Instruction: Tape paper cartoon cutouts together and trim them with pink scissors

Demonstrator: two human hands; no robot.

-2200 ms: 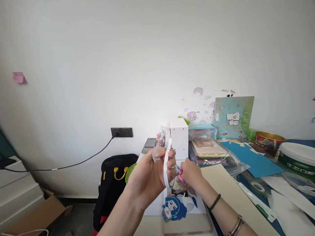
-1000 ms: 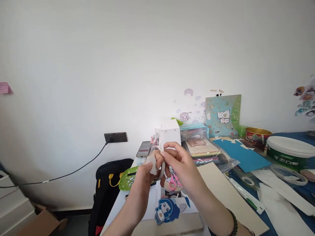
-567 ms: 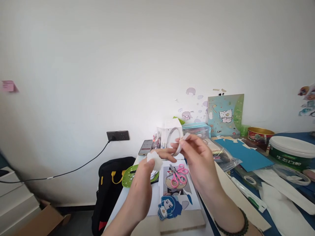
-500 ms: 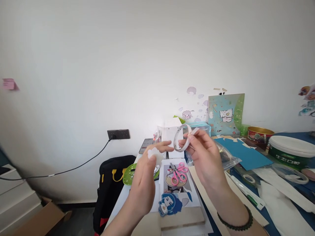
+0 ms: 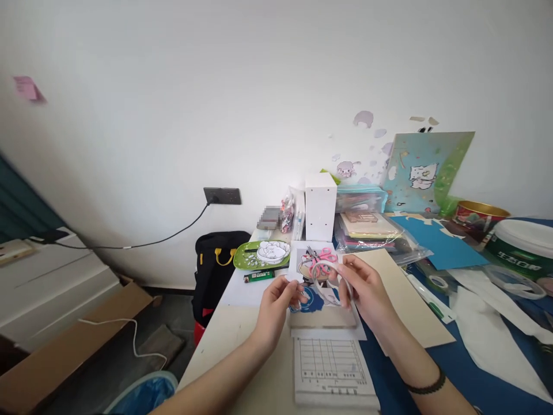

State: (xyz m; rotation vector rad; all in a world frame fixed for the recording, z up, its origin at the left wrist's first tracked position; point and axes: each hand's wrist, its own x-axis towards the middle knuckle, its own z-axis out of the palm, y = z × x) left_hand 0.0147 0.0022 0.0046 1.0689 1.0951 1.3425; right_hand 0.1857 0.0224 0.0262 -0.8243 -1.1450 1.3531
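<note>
Pinched in the fingers of my right hand is a narrow roll of tape, held up by its ring. My left hand is closed at the fingertips on a small white paper piece, mostly hidden by the fingers. Behind the tape, pink-handled scissors lie on a printed picture sheet. A blue paper cutout figure rests below them, partly covered by my hands. Nearer to me is a pad with a printed table.
A green tray with a white cutout stands to the left, a green box before it. A white box stands at the back. Blue paper, a lidded tub and white paper scraps lie on the right.
Both hands have come lower and nearer the table, with the tape roll still in my right hand. My left fingers have curled inward, and the view has tilted down.
</note>
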